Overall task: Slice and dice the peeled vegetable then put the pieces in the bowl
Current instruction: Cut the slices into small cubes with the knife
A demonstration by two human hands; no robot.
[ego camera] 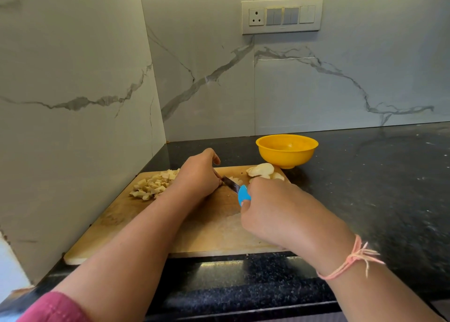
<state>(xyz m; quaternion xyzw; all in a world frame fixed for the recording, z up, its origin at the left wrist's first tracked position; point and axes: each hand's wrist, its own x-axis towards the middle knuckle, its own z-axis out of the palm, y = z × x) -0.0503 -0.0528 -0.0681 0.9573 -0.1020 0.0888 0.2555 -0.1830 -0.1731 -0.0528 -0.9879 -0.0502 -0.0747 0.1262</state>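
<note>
A wooden cutting board [214, 229] lies on the black counter. My right hand [275, 212] grips the blue handle of a knife [243, 194], whose blade points left toward my left hand [197, 175]. My left hand curls over pale vegetable pieces [235, 181] beside the blade; what lies under its fingers is hidden. A pile of diced pieces [152, 184] sits at the board's far left. Several pale slices [261, 170] lie at the board's far right. A yellow bowl [286, 150] stands just beyond the board.
Marble walls close off the left side and the back, forming a corner. The black speckled counter [377, 188] extends to the right. A switch panel [282, 15] is on the back wall. The counter's front edge runs below the board.
</note>
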